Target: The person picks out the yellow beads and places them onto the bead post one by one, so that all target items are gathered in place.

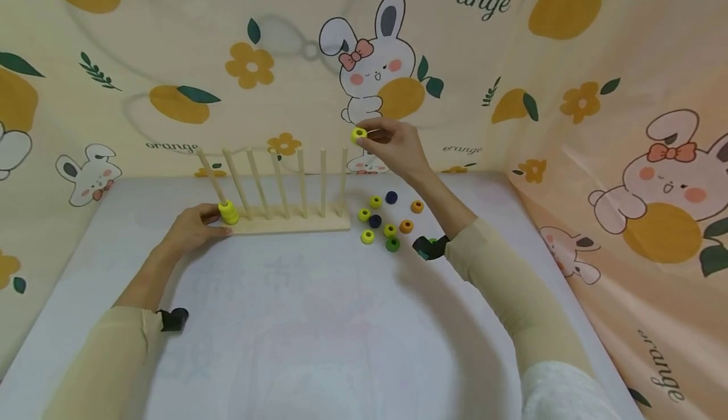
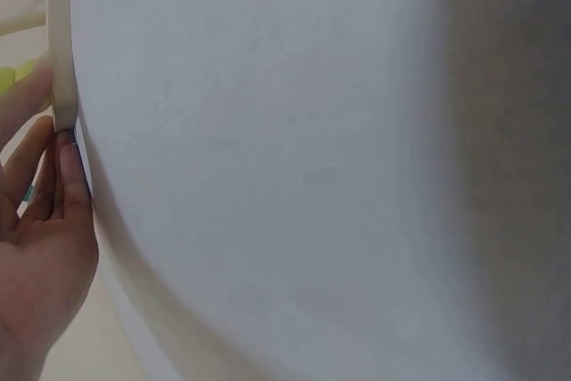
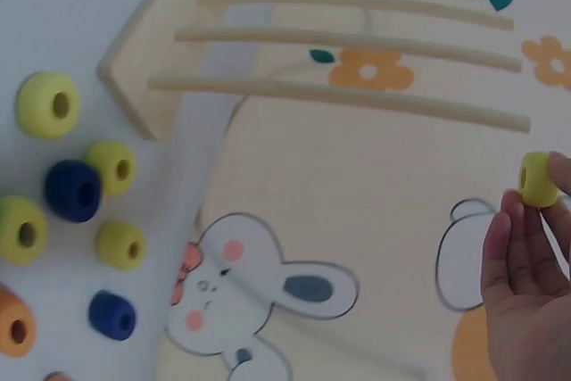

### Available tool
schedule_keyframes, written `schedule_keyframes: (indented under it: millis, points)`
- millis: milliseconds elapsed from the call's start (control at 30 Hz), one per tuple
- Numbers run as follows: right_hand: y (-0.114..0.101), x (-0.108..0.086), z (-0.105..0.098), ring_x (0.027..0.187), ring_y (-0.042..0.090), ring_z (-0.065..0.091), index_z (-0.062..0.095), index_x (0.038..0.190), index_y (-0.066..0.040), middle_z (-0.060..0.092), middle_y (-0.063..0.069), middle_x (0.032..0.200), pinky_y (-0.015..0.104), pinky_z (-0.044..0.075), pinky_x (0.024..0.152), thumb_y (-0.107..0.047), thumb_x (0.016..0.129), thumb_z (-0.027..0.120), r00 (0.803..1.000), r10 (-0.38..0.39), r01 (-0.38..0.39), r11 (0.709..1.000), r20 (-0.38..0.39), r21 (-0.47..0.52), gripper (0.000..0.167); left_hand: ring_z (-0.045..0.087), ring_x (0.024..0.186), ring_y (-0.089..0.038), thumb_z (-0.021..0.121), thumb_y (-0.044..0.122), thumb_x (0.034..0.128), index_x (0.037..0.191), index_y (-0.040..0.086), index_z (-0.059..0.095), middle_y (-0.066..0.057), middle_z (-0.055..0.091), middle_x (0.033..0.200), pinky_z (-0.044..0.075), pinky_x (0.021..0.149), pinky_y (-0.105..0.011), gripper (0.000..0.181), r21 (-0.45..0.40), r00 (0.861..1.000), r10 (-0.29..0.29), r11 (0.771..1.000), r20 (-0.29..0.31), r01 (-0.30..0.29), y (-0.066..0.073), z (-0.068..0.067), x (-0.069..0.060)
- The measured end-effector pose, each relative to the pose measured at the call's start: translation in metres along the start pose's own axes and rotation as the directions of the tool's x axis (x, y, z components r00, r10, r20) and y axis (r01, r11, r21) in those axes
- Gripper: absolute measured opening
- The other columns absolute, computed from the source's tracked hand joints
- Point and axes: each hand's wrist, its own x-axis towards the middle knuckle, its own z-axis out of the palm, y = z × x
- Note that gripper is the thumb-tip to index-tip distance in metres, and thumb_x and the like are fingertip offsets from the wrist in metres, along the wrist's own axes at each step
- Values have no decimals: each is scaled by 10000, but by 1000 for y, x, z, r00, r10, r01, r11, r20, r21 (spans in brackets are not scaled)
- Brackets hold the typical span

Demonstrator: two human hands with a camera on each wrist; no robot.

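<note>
A wooden peg rack point(image 1: 290, 221) stands on the table, its row of upright pegs rising from a flat base. On its leftmost peg sits a short stack of yellow beads point(image 1: 228, 212). My left hand point(image 1: 196, 227) grips the rack's left end, thumb at the front and fingers beside the stack; the left wrist view shows that hand point(image 2: 49, 220) at the base's end. Raised above the right end of the rack, my right hand point(image 1: 395, 145) pinches a yellow bead point(image 1: 358, 134) between thumb and fingers. The right wrist view shows this bead point(image 3: 537, 179) apart from the pegs.
Loose yellow, dark blue, orange and green beads, such as an orange bead point(image 1: 406, 226) and a green bead point(image 1: 392, 244), lie right of the rack. A printed cloth point(image 1: 284, 22) hangs behind the white table point(image 1: 296, 331) and along its right side.
</note>
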Motion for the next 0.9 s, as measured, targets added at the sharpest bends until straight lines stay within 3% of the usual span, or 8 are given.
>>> schedule_keyframes:
  millis: [200,467,733,900]
  points:
    - [-17,11,13,881,203,674,711,1179,-50,712,99,1062,264,567,773,-113,894,750,1000,-7,8,1000,20,-22,295,433,1337,-455,767,193,884,1440,-108,399,-319,449,1440,338,1128,-555,731,-9,1000,-5,1000,-7,5,4,0,-1]
    - [-58,10,28,933,218,680,696,1160,27,713,146,1089,264,568,846,-50,900,724,995,-15,16,1000,94,-16,272,427,1340,-459,768,191,884,1445,-117,384,-327,436,1446,336,1127,-560,746,-4,1000,-26,1000,-2,26,4,1,-2]
    - [-72,17,40,940,231,692,688,1158,45,713,166,1089,260,569,848,-41,900,722,988,-58,58,998,143,5,274,433,1337,-455,780,193,874,1438,-114,397,-324,440,1444,341,1128,-551,747,-12,1000,-18,1000,-8,18,2,1,1]
    - [-60,31,53,950,208,698,704,1161,-1,717,125,1096,254,566,855,-74,895,739,984,-67,63,998,166,27,278,427,1339,-461,784,202,870,1441,-116,390,-327,434,1447,336,1128,-557,763,-7,999,-30,1000,-12,30,0,1,1]
